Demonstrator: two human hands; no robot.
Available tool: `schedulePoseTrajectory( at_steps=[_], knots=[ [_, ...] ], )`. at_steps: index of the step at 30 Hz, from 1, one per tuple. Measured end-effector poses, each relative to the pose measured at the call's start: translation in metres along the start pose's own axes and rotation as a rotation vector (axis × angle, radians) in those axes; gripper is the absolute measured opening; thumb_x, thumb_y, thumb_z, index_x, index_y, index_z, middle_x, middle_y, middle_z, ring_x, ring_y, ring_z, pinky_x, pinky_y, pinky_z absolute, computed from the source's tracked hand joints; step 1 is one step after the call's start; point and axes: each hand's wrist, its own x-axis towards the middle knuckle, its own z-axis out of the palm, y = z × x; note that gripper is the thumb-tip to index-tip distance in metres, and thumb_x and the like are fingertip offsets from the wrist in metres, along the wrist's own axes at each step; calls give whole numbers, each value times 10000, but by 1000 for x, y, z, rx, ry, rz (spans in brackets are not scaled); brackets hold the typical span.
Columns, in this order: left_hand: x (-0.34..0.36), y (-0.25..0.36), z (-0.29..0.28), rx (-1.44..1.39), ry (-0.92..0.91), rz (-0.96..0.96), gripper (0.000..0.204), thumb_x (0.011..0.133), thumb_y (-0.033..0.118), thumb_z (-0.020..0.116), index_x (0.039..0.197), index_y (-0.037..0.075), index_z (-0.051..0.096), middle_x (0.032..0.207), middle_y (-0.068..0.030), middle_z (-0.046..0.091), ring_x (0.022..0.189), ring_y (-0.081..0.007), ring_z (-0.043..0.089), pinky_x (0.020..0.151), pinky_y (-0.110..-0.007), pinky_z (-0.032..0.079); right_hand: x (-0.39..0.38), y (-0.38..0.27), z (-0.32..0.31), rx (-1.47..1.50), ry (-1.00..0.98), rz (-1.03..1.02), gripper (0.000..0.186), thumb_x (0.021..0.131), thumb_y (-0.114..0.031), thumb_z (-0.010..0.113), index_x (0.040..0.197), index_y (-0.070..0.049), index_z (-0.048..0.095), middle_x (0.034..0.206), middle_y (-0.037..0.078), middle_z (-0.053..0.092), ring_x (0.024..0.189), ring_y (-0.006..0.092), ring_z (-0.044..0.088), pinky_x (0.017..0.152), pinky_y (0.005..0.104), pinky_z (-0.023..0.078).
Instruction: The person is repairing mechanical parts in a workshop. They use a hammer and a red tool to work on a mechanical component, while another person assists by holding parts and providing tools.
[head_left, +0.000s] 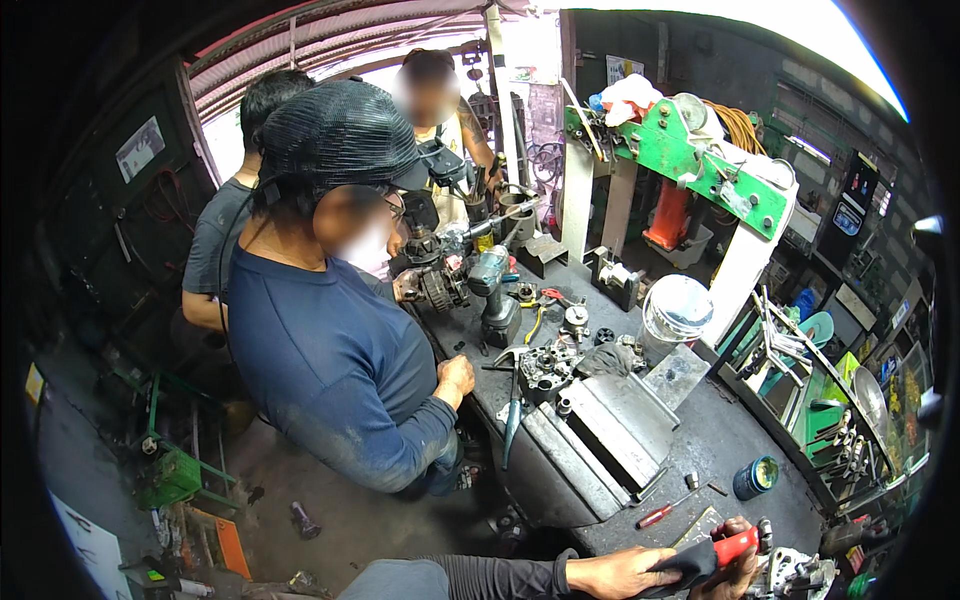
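Note:
My left hand is closed around the black grip of a red and black power ratchet at the lower right. My right hand wraps the red front part of the same tool, near its metal head. Beside that head is a silver metal casting, partly cut off by the picture's lower edge. A red-handled screwdriver lies on the dark workbench, left of a small open jar. A socket stands near the jar.
A large bench vise stands mid-bench, with a metal housing and hammer behind it. A cordless impact wrench and white bucket stand farther back. A co-worker is at the left; a tool rack lines the right.

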Motion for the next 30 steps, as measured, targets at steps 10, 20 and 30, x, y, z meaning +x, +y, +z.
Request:
schedulePoseTrajectory(
  at_steps=[10,20,30],
  knots=[
    [-2,-21,4,246,74,240,304,1012,242,600,1241,50,654,1003,-204,716,926,-405,682,855,-455,547,10,-9,40,42,270,-2,514,1017,-377,628,1192,104,574,745,-6,447,615,100,370,567,256,339],
    [-11,-33,5,570,41,-93,319,978,344,604,1041,32,631,771,-239,692,736,-431,705,653,-533,562,19,-14,66,58,109,54,331,1052,-304,616,945,9,631,690,-13,431,596,96,365,564,259,328],
    [-28,-30,-24,519,-38,-216,329,974,301,668,1056,-14,619,812,-213,657,791,-412,678,729,-473,533,56,40,-35,-729,355,-111,322,979,-234,730,1155,30,677,980,55,673,882,162,586,843,322,474]
  ],
)
